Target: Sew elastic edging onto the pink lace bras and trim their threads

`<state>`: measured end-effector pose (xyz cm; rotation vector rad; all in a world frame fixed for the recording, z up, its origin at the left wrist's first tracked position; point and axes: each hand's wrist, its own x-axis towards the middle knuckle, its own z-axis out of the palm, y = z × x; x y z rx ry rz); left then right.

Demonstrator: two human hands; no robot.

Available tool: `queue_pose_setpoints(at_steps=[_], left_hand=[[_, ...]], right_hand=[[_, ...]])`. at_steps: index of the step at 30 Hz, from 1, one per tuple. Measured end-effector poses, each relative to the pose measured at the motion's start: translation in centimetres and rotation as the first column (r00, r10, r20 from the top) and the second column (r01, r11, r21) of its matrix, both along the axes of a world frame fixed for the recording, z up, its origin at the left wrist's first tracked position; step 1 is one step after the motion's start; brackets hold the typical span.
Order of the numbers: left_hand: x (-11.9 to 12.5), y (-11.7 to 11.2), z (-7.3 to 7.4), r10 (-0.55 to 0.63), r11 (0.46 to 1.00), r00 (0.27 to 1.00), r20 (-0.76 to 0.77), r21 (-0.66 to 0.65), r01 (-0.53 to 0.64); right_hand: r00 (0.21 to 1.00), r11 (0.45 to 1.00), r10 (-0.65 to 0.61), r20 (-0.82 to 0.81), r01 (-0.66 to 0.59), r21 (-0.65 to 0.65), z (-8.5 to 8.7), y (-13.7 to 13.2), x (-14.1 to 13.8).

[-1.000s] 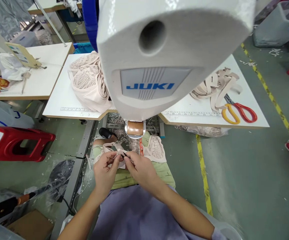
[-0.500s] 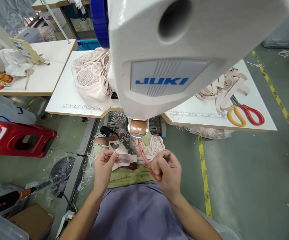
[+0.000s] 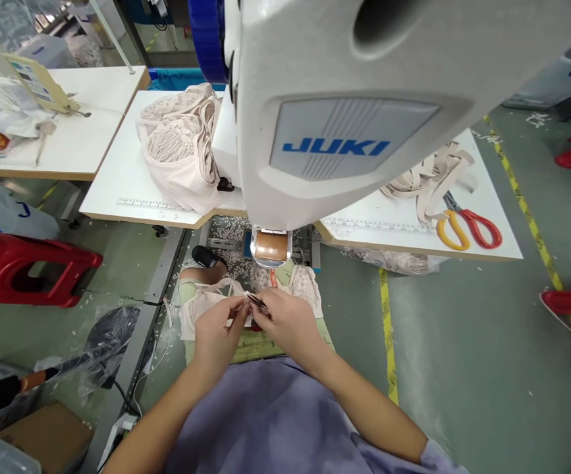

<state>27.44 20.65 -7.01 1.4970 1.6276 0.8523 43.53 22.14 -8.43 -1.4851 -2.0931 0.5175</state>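
A pale pink lace bra [image 3: 306, 284] lies across the lap, under the head of the sewing machine [image 3: 334, 141]. With thumb and fingers closed, my left hand [image 3: 220, 328] pinches the bra's edge near its strap. My right hand [image 3: 288, 322] is closed around small dark thread snips [image 3: 256, 301], whose tips meet the fabric at the left fingertips. A red cord [image 3: 272, 278] shows above the right hand, hanging below the machine head; its lower part is hidden. Whether the blades are apart is too small to tell.
A heap of pale pink bras [image 3: 179, 148] lies on the left of the white table [image 3: 112, 191]. On the right are beige straps [image 3: 438, 174] and scissors [image 3: 470, 227] with red and yellow handles. A red stool [image 3: 68, 263] stands at the left.
My right hand has moved left and up, bringing the snips to the fabric in my left hand. The red cord, stretched down to the right hand before, is now mostly hidden.
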Motion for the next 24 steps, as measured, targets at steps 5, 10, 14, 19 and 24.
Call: queue_pose_setpoints(at_steps=[5, 10, 14, 19, 24], left_hand=[[-0.4, 0.6, -1.0, -0.083, 0.996, 0.995, -0.053, -0.019, 0.082], [-2.2, 1.8, -2.1, 0.087, 0.981, 0.960, 0.266, -0.191, -0.036], [-2.6, 2.3, -2.0, 0.151, 0.951, 0.895, 0.420, -0.307, -0.016], [-1.9, 2.2, -1.5, 0.119, 0.946, 0.887, 0.447, -0.323, 0.037], [-2.6, 2.1, -1.0, 0.147, 0.954, 0.901, 0.409, -0.298, -0.021]], right_hand=[[0.998, 0.999, 0.029, 0.062, -0.027, -0.025, -0.5, 0.8, 0.0], [0.844, 0.927, -0.167, -0.510, -0.042, -0.373, -0.5, 1.0, 2.8], [0.473, 0.823, -0.372, -0.798, -0.229, -0.520, -0.7, 0.4, 3.8], [0.643, 0.814, -0.104, -0.758, -0.383, -0.437, -0.7, 0.3, 3.6], [0.984, 0.927, -0.177, -0.006, 0.164, -0.337, -3.2, 1.6, 7.9]])
